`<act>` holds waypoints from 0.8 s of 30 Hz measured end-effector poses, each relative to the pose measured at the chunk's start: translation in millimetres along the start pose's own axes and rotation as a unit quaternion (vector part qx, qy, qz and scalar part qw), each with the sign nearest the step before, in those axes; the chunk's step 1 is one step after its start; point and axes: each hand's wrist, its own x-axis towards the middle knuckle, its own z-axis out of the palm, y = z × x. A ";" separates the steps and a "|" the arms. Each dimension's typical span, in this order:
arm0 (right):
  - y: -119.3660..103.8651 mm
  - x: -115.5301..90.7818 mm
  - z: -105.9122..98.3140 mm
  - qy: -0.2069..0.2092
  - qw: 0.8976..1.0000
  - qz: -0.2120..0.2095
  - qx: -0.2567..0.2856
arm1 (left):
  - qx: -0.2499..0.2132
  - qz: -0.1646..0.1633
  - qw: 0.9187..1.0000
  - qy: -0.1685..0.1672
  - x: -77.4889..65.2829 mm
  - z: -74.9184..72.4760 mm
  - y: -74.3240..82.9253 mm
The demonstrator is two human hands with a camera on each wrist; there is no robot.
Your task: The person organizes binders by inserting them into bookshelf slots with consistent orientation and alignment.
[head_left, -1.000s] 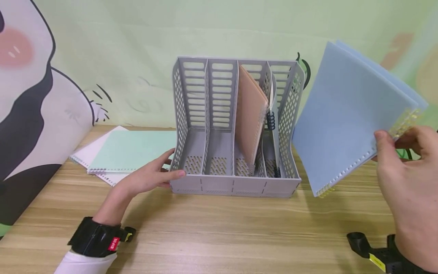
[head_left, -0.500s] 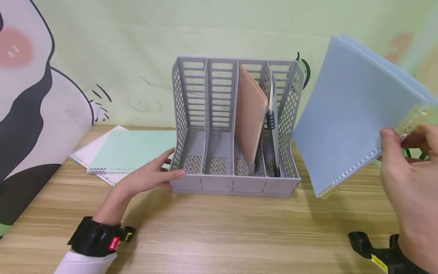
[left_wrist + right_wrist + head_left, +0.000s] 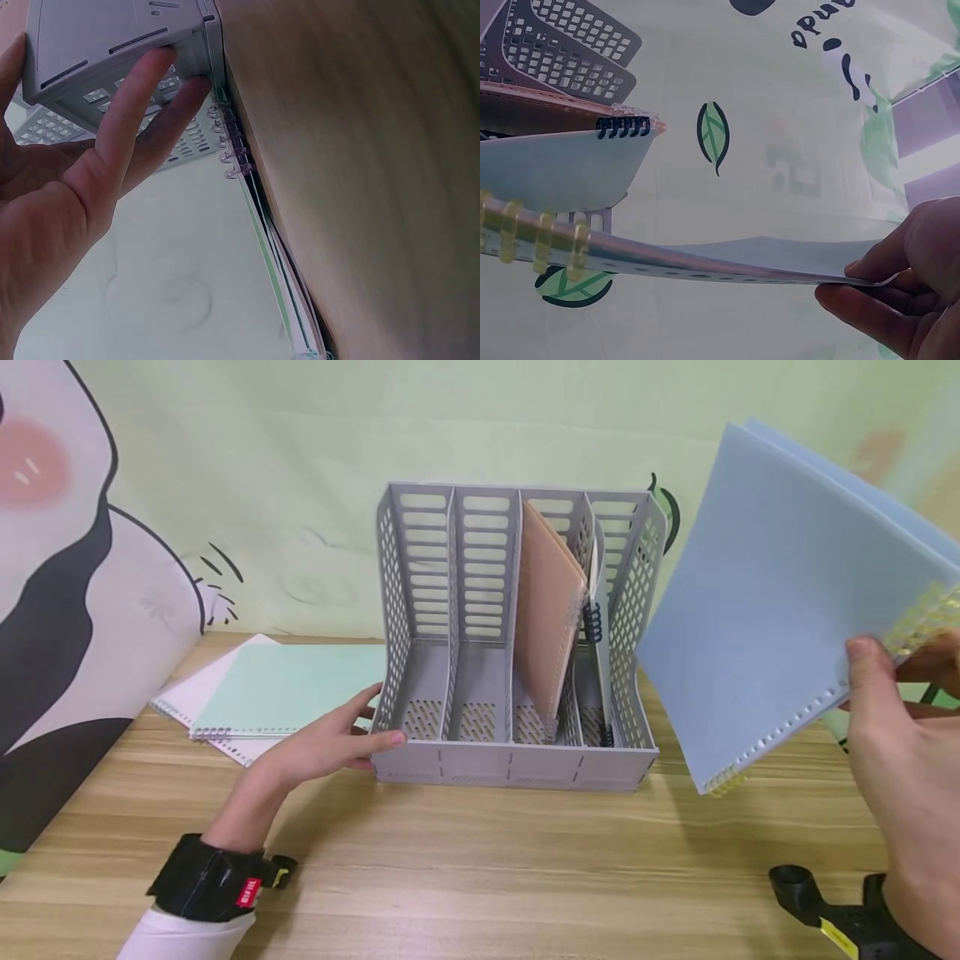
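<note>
In the head view a grey file rack (image 3: 513, 767) with several upright slots stands mid-table. My left hand (image 3: 330, 739) is at its front left corner, thumb over the front lip and fingers along the side wall; in the left wrist view those fingers (image 3: 127, 112) look fairly straight against the rack. Off the rack's right side, my right hand (image 3: 911, 760) pinches a blue spiral notebook (image 3: 780, 602) by its bound edge, thumb on the front cover. The notebook tilts, its covers slightly apart, yellow coils (image 3: 544, 236) showing along the spine.
Inside the rack, a pinkish-brown spiral notebook (image 3: 551, 618) leans in the third slot, and a thin one with dark coils (image 3: 606, 677) is at the right. Mint green (image 3: 292, 685) and white notebooks (image 3: 202, 681) lie left of the rack. A printed cloth (image 3: 300, 468) hangs behind.
My right hand has shifted a little to the right with the blue notebook, whose top edge has risen. The left hand and the rack stay where they were.
</note>
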 end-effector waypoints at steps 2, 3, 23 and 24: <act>-0.6 0.1 -0.9 -0.004 1.000 -0.018 0.005 | -0.001 0.001 1.000 0.000 0.2 -0.1 -0.1; -0.9 0.3 -1.2 -0.006 1.000 -0.026 0.007 | -0.001 0.002 1.000 0.000 0.3 -0.2 -0.2; -17.3 4.3 7.6 -0.025 0.998 0.036 0.041 | -0.001 0.003 1.000 0.001 0.4 -0.2 0.0; -17.8 3.9 8.0 -0.030 0.998 0.032 0.037 | 0.000 0.003 1.000 0.001 0.4 -0.1 -0.1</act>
